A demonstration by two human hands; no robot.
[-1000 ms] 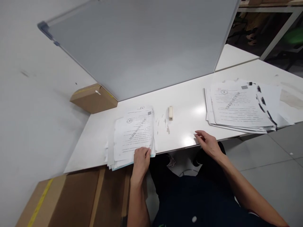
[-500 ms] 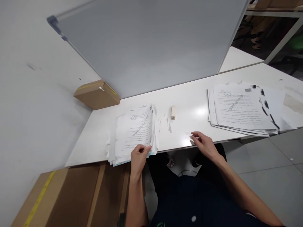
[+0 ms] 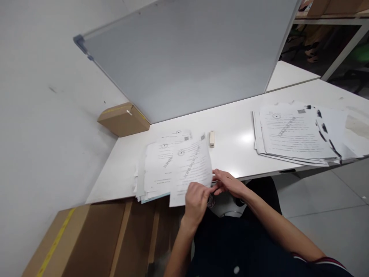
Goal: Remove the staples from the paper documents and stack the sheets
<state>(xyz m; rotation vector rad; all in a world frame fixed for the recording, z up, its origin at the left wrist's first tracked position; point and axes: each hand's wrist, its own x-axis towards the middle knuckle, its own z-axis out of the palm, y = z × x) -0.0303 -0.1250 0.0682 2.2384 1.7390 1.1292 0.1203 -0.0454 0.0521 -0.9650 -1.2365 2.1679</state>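
Observation:
My left hand (image 3: 196,202) pinches the lower right corner of a printed sheet (image 3: 184,173), which is raised and overlaps the right part of a paper stack (image 3: 157,173). A round mark, a dark square code and slanted grey lettering show on the sheet. My right hand (image 3: 229,182) is at the sheet's right edge, close to my left fingertips. Its fingers are stretched out and a little apart, touching or nearly touching the paper. Just beyond the sheet, a small cream-coloured block-like object (image 3: 212,139) lies on the table.
On the right of the white table (image 3: 236,154) lies another stack of printed papers (image 3: 296,134) with black marks along its side. A whiteboard (image 3: 187,57) stands behind. A small cardboard box (image 3: 125,118) sits at the left corner; larger boxes (image 3: 86,234) are below.
My left hand has drawn the top sheet rightward from the left stack and lifted it. My right hand has moved left to the sheet's edge, near the left hand.

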